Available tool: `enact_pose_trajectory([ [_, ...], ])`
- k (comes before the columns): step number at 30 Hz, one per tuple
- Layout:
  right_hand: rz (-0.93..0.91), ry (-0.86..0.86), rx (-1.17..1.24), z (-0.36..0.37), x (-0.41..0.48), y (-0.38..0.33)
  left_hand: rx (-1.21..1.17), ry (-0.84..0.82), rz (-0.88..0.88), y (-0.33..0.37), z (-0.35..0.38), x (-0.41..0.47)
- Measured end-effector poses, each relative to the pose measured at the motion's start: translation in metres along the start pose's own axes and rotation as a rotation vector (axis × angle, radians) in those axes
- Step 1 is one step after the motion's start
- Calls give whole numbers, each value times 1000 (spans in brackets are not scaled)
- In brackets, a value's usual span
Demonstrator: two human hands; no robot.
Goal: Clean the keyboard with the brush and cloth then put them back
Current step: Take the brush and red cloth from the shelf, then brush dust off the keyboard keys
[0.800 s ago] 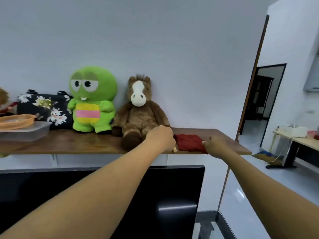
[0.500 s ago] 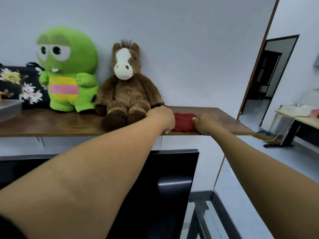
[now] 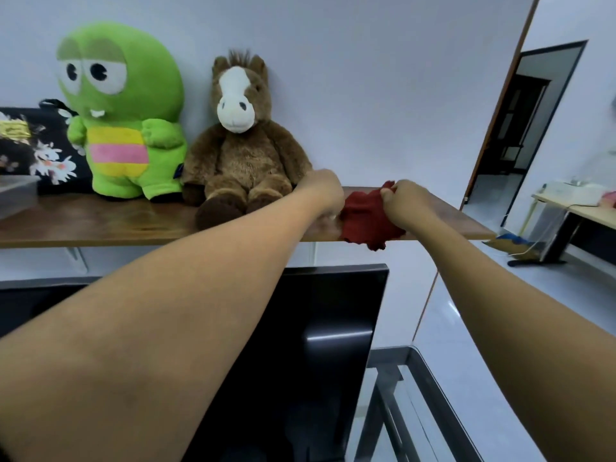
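Observation:
A dark red cloth (image 3: pixel 363 221) lies bunched at the front edge of a wooden wall shelf (image 3: pixel 116 225), one corner hanging over the edge. My right hand (image 3: pixel 406 198) pinches its upper right part and pulls it up. Just left of the cloth, my left hand (image 3: pixel 321 191) rests on the shelf as a fist. Only a pale blurred tip of the brush (image 3: pixel 330 215) shows under it; the rest is hidden by the hand. No keyboard is in view.
A brown plush horse (image 3: pixel 240 155) sits right beside my left hand, with a green plush toy (image 3: pixel 123 111) and a floral bag (image 3: pixel 33 148) further left. A black monitor (image 3: pixel 316 328) stands below the shelf. A glass-topped table (image 3: pixel 416 378) is at lower right.
My right hand has closed on the red cloth and gathered it up from lying flat. My left hand stays fisted at the same spot. The camera has moved closer.

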State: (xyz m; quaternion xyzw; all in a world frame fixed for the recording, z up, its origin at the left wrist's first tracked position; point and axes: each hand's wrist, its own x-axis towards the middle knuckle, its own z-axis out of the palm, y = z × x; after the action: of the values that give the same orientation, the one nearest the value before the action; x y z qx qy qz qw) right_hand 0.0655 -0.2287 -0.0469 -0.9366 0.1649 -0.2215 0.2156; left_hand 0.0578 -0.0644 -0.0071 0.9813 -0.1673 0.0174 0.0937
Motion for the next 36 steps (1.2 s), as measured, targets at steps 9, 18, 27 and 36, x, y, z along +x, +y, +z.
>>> enact_pose_trajectory([
  [9, 15, 214, 27, -78, -118, 53, -733, 75, 60, 29, -16, -108],
  [18, 253, 187, 120, -44, -304, 107, -827, -256, 146, 27, 109, -269],
  [27, 274, -105, 151, 93, -473, 108, -679, -696, -245, -48, 301, -366],
  [36, 530, -224, 114, 167, -523, 163, -649, -782, -470, -72, 375, -391],
])
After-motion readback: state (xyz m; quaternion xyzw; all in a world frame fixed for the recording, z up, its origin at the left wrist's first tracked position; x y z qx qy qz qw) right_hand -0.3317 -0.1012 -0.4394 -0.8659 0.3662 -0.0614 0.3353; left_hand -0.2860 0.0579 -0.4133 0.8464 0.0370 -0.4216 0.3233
